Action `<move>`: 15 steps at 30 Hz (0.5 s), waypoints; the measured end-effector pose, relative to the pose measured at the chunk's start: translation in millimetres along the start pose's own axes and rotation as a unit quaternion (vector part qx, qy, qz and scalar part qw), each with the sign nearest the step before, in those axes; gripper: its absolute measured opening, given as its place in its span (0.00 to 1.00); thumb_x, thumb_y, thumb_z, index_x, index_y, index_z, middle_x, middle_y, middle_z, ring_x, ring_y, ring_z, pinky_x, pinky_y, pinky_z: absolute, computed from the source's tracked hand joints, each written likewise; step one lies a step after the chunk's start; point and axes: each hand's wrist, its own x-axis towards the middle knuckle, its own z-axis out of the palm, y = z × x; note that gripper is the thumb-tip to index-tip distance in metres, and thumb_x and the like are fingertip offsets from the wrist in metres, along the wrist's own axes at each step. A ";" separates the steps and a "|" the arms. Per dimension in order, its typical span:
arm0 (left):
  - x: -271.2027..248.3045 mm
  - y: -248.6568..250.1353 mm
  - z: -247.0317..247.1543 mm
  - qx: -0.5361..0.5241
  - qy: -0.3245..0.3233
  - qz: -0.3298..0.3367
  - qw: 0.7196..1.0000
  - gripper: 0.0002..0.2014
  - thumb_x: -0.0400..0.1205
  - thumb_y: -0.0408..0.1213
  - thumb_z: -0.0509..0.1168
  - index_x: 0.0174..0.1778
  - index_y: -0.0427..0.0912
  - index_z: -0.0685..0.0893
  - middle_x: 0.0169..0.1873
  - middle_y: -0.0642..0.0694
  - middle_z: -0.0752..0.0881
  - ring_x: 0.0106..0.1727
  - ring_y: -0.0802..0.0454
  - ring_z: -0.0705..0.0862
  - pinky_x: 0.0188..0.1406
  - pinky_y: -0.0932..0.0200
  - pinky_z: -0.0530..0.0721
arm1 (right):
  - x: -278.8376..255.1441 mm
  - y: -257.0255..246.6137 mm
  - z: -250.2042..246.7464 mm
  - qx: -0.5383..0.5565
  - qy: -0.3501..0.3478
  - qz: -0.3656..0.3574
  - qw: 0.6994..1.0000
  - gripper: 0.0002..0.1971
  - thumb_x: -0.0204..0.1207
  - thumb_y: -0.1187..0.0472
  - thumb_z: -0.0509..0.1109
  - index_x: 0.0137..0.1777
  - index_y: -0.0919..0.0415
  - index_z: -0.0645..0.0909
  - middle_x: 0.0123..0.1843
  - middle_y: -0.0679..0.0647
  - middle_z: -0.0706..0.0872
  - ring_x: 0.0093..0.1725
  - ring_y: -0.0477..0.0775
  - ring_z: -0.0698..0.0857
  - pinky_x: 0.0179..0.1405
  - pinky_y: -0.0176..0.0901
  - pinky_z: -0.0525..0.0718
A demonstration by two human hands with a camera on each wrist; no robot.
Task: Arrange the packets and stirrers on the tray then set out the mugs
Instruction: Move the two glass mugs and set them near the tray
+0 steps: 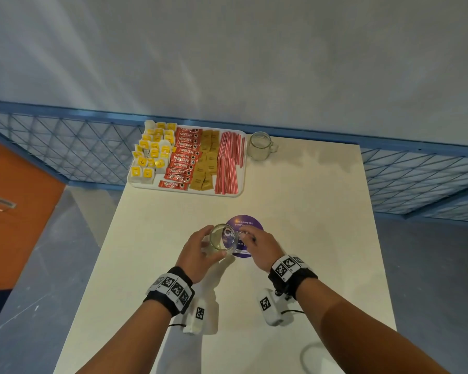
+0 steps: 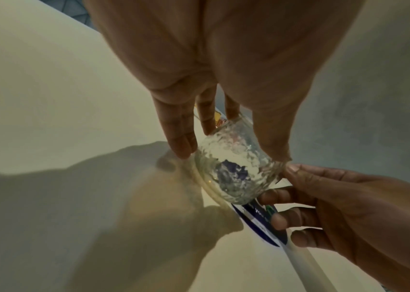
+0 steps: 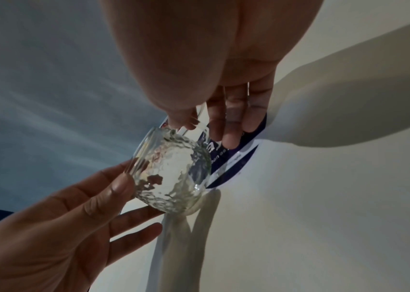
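A clear glass mug [image 1: 223,240] is between both hands at the table's middle, tilted, over the edge of a round purple sticker [image 1: 250,225]. My left hand [image 1: 210,242] grips its body, thumb on one side and fingers on the other. My right hand [image 1: 247,236] pinches it at the handle side. The left wrist view shows the textured mug [image 2: 233,164] held by the left hand [image 2: 223,142], with the right hand's [image 2: 298,187] thumb tip on it. A second glass mug [image 1: 261,145] stands right of the white tray [image 1: 238,194], which holds packets and red striped stirrers [image 1: 229,163].
On the tray, from left to right, lie yellow tea packets [image 1: 152,155], red coffee sticks [image 1: 184,157] and brown packets [image 1: 207,160]. Behind the cream table [image 1: 308,211] runs a blue mesh rail [image 1: 65,147]. An orange floor lies to the left.
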 end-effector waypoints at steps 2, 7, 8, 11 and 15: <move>-0.9 2.6 -0.1 -0.008 -0.003 -0.001 1.000 0.32 0.61 0.58 0.80 0.61 0.75 0.78 0.61 0.57 0.85 0.57 0.51 0.87 0.56 0.43 0.89 | 1.2 -0.2 -0.1 -0.001 -0.004 -0.001 1.000 0.15 0.90 0.54 0.61 0.71 0.53 0.83 0.62 0.53 0.90 0.54 0.51 0.84 0.52 0.39 0.77; -1.2 11.6 0.0 -0.024 0.005 0.001 1.000 0.29 0.61 0.54 0.82 0.54 0.82 0.78 0.60 0.54 0.85 0.52 0.49 0.88 0.52 0.49 0.90 | 2.3 1.7 -2.3 0.007 -0.012 0.005 1.000 0.14 0.90 0.54 0.61 0.69 0.52 0.83 0.59 0.52 0.90 0.55 0.53 0.86 0.55 0.44 0.83; -0.5 12.8 0.2 -0.027 0.005 0.003 1.000 0.29 0.64 0.49 0.83 0.54 0.82 0.79 0.60 0.54 0.85 0.52 0.49 0.88 0.52 0.48 0.90 | 2.8 2.2 -2.9 0.009 -0.013 0.005 1.000 0.14 0.90 0.54 0.61 0.69 0.52 0.84 0.58 0.52 0.90 0.54 0.54 0.86 0.56 0.45 0.84; 2.0 14.1 1.0 -0.040 0.006 0.006 0.999 0.29 0.67 0.43 0.81 0.56 0.79 0.80 0.61 0.52 0.86 0.54 0.48 0.87 0.52 0.48 0.90 | 4.0 5.2 -4.7 0.023 -0.007 0.004 1.000 0.14 0.90 0.53 0.62 0.69 0.51 0.84 0.60 0.51 0.91 0.54 0.53 0.88 0.56 0.45 0.85; 9.5 14.7 2.0 -0.043 0.010 0.007 0.999 0.31 0.73 0.36 0.81 0.63 0.72 0.79 0.64 0.53 0.84 0.58 0.49 0.86 0.52 0.54 0.89 | 3.4 5.9 -12.7 0.057 0.016 -0.006 0.998 0.13 0.89 0.54 0.63 0.68 0.51 0.85 0.57 0.49 0.91 0.51 0.51 0.90 0.55 0.44 0.85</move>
